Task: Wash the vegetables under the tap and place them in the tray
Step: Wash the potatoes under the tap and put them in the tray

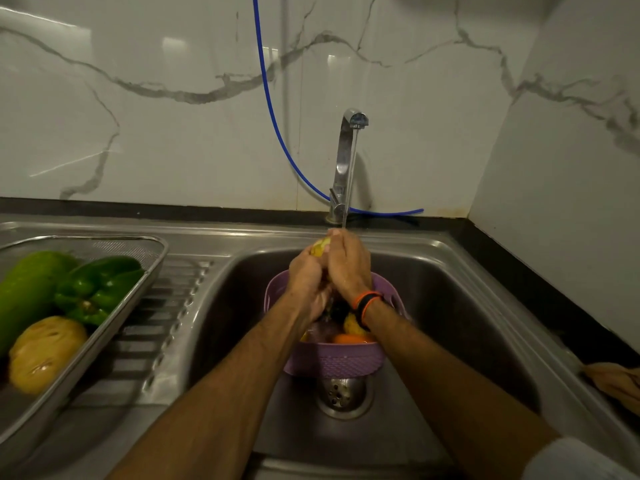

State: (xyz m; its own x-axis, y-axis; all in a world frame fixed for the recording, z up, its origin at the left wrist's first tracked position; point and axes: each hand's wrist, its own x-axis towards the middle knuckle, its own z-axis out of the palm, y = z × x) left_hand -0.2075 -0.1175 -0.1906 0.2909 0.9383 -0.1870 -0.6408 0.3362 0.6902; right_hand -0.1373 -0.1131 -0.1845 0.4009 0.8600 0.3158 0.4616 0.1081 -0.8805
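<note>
Water runs from the steel tap (346, 157) onto my two hands over the sink (450, 306). My left hand (306, 282) and my right hand (348, 265) are wrapped together round a yellow vegetable (320, 247); only its top shows. Below them a purple basket (332, 360) stands in the sink and holds an orange, a yellow and a dark purple vegetable. The metal tray (145, 271) lies on the drainboard at left with a large green vegetable (27, 289), a green bell pepper (100, 285) and a yellowish vegetable (45, 353).
A blue hose (277, 126) hangs down the marble wall and passes behind the tap. The sink drain (343, 393) sits just in front of the basket. A black counter edge runs along the right, where a brownish object (616, 379) lies.
</note>
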